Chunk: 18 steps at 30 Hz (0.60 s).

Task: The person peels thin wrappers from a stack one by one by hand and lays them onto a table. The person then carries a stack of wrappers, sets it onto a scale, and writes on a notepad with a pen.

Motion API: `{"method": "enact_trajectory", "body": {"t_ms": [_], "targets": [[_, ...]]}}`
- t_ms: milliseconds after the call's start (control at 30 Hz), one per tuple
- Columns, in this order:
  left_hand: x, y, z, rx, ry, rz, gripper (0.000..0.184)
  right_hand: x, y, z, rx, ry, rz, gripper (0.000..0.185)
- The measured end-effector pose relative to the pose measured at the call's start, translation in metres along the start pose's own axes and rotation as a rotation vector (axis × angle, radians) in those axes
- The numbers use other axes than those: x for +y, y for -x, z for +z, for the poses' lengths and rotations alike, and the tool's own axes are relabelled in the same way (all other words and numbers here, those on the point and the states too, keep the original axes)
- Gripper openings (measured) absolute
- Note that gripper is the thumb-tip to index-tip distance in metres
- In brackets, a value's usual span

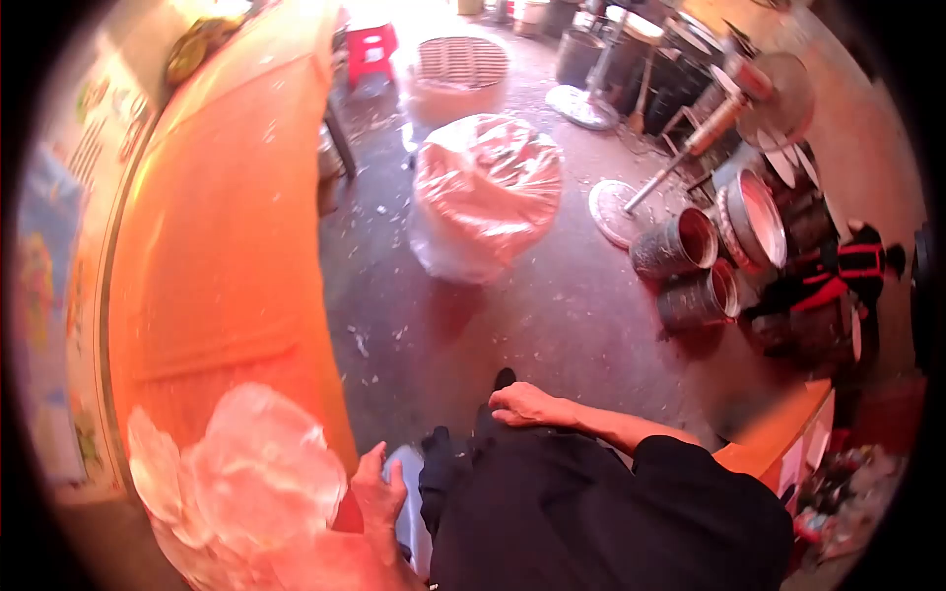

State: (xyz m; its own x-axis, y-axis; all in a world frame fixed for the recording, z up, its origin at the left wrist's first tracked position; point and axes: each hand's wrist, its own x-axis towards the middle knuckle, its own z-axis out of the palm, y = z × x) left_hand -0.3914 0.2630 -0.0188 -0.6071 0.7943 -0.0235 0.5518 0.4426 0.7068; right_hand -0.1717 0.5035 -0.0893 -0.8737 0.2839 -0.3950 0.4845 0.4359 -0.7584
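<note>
My left hand [379,490] is raised beside the table, its thumb and fingers apart and nothing visible between them. Just left of it lies a loose pile of pale, thin round sheets [261,468] at the near end of the orange-covered table [236,236]. A pale bluish-white surface [412,483], whose kind I cannot make out, shows right of that hand. My right hand [527,405] rests on my dark-clothed leg with its fingers curled in, and nothing shows in it.
A plastic-covered round container [488,197] stands ahead on the floor, with a slatted round tub [460,69] and red stool [371,51] behind. Right are a pedestal fan [690,148], metal buckets [675,244] and an orange-topped box [778,433].
</note>
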Motion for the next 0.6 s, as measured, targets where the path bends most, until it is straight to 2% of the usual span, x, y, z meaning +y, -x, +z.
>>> {"method": "enact_trajectory", "body": {"t_ms": [67, 100, 200, 367, 467, 600], "targets": [[0.029, -0.024, 0.033, -0.101, -0.005, 0.052, 0.033, 0.025, 0.022, -0.031, 0.134, 0.147, 0.031, 0.028], [0.040, -0.036, 0.051, -0.173, 0.010, 0.086, 0.033, 0.037, 0.034, -0.045, 0.169, 0.137, 0.046, 0.028], [0.089, -0.069, 0.102, -0.365, 0.013, 0.264, 0.034, 0.090, 0.069, -0.072, 0.456, 0.123, 0.138, 0.025], [0.149, -0.123, 0.151, -0.615, -0.043, 0.428, 0.035, 0.156, 0.135, -0.090, 0.705, 0.055, 0.316, 0.026], [0.167, -0.160, 0.168, -0.683, -0.153, 0.475, 0.035, 0.172, 0.163, -0.087, 0.688, 0.026, 0.469, 0.024], [0.178, -0.211, 0.198, -0.748, -0.230, 0.502, 0.035, 0.199, 0.177, -0.070, 0.595, -0.135, 0.535, 0.024]]}}
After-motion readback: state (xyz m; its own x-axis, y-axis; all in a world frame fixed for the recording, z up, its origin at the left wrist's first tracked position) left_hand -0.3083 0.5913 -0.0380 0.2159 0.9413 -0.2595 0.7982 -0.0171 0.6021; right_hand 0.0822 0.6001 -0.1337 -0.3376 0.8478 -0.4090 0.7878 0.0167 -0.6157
